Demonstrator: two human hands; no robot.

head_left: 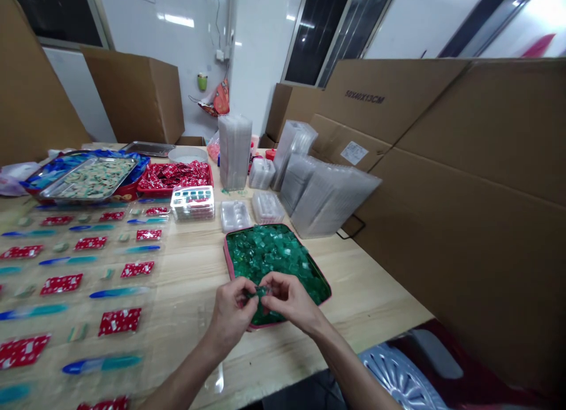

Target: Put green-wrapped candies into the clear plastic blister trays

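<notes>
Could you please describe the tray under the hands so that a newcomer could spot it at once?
On the pale wooden table, the left hand and right hand are over the near edge of a squarish, pink-sided tray. Unlike its neighbours, it is filled with loose green pieces.

A green cup (202,82) and orange bag (221,98) hang against the wall (186,48).

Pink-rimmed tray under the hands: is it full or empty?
Mostly full: green pieces cover nearly all the visible floor of the tray.
</notes>
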